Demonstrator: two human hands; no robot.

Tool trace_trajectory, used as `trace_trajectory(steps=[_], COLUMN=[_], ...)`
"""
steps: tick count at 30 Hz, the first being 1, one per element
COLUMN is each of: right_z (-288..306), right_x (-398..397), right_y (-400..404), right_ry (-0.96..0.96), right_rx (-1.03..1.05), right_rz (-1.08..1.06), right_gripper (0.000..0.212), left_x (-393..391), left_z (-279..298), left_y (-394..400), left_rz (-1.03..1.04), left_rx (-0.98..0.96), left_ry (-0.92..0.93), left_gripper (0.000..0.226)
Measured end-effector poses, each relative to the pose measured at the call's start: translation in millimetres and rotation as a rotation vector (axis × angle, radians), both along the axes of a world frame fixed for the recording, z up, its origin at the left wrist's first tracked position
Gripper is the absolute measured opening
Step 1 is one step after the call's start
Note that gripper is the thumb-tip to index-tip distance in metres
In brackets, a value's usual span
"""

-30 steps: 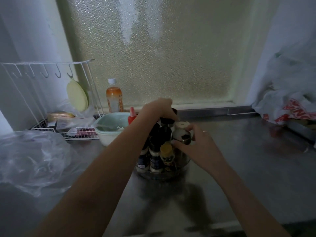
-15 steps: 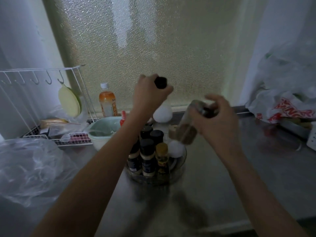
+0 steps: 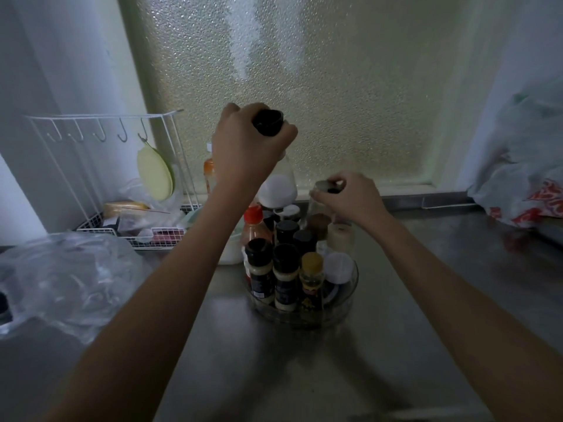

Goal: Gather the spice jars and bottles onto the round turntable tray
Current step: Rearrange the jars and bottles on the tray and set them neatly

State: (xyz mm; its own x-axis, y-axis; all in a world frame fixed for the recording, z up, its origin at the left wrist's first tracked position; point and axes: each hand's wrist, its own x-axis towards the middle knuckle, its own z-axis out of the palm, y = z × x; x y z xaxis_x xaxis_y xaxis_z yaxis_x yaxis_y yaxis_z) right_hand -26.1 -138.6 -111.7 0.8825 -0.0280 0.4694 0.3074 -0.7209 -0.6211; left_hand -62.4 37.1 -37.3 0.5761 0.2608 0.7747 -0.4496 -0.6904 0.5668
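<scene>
A clear bottle half filled with white powder [image 3: 278, 188] is held aloft by the left hand [image 3: 246, 147], whose fingers are wrapped tight around its neck just under the black cap [image 3: 268, 122]; the bottle body hangs below the knuckles, above the back of the round turntable tray [image 3: 350, 295]. A glass jar with brown contents [image 3: 318, 219] is gripped at its metal lid [image 3: 327, 186] by the right hand [image 3: 350, 197], the fingertips closed around the lid rim and the jar hanging straight below them, just behind the tray's far edge; whether its base already rests on anything cannot be told. Beneath and in front of both sets of fingers the tray is crowded: dark-capped spice jars [image 3: 285, 271], a yellow-capped bottle [image 3: 311, 278], a white-lidded jar [image 3: 338, 268] and a red-capped sauce bottle [image 3: 254, 226] stand close together. The step in hand is judged to be the setting down of both vessels into whatever gaps remain at the rear. It would be done best if each were lowered upright and one at a time, the base being guided into a free space rather than onto a neighbouring cap, and the grip released only once the base is felt to sit flat. An orange drink bottle [image 3: 208, 172], left of the left wrist by the wire rack [image 3: 100, 138], is not yet gathered.
</scene>
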Motion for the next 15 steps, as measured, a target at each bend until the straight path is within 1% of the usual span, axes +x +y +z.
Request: trace_trajectory(steps=[4,6,8,11,13,15], right_z=[-6.7,-5.2,-7.9,-13.7,-13.1,-7.1], right_x=[4.1,6.1,10.5,13.3,11.1,3.6], right_y=[-1.0,0.4,2.4,2.0,-1.5,-4.2], right_ry=[0.093,0.199,0.303,0.359,0.387,0.334], right_rx=[-0.052,-0.141,-0.217,-0.156,-0.137,-0.004], right_rz=[0.057,0.128,0.204,0.234,0.232,0.242], right_gripper=[0.052,0.057,0.057,0.051,0.057,0.059], left_x=[-0.8,-0.7,-1.0,-1.7,-2.2,-2.8], left_z=[2.7,2.1,0.5,-1.3,-2.5,-4.1], left_y=[-0.5,-3.0,-6.0,-9.5,-12.1,-15.5], left_rz=[-0.017,-0.026,-0.036,-0.059,-0.065,-0.076], left_rx=[0.009,0.011,0.010,0.000,0.003,0.027], left_ry=[0.003,0.005,0.005,0.011,0.016,0.023], left_gripper=[0.028,0.029,0.031,0.032,0.032,0.033])
